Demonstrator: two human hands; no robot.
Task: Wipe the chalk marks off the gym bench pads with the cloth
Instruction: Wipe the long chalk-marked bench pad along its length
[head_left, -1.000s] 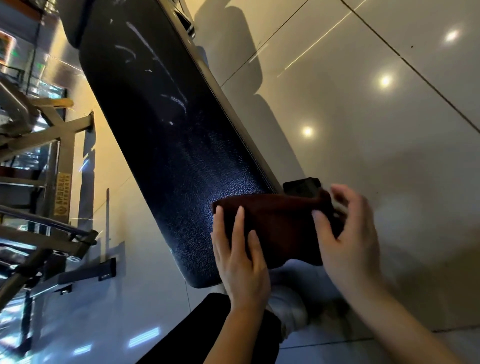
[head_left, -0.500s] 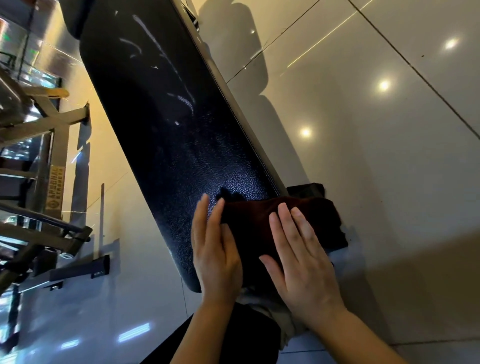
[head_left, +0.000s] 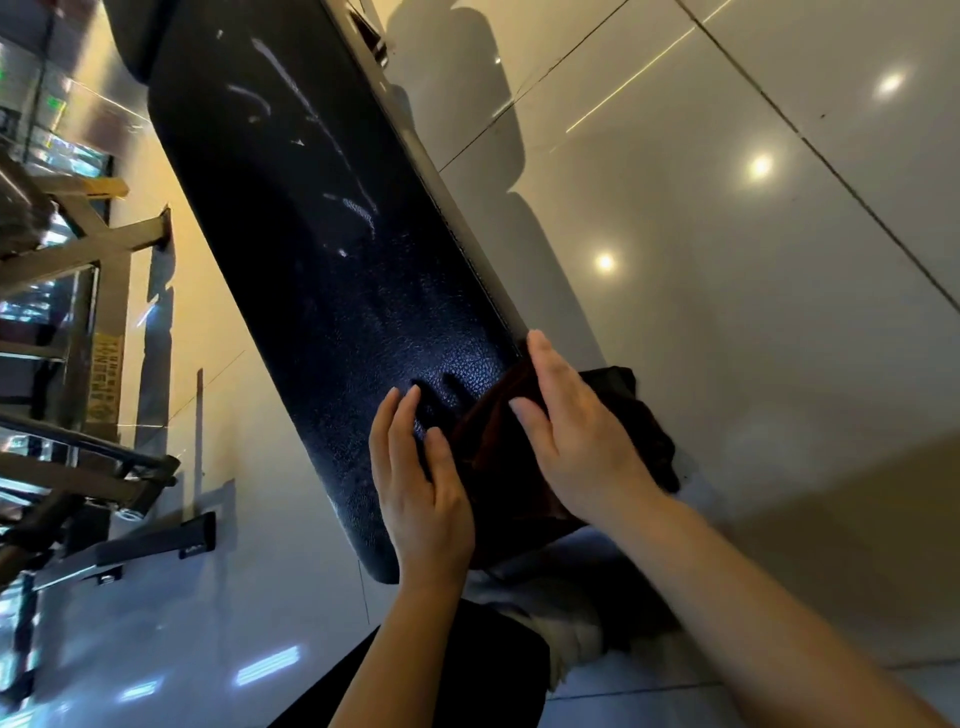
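Both hands at the near end of the bench pad (head_left: 332, 291), on the cloth (head_left: 498, 467).

The dark cloth lies over the pad's near right corner, spilling off the right edge; the right hand (head_left: 576, 431) presses it with straight fingers; the left hand (head_left: 421, 483) rests flat beside it (fingers straight, on the pad); white chalk marks (head_left: 358, 213) streak the far part, well apart from the cloth.

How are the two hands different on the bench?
The right hand lies on the dark cloth, while the left hand rests beside it on the bare bench pad. The right hand reaches further up the pad, at its right edge; the left sits nearer its end. Both have straight fingers.
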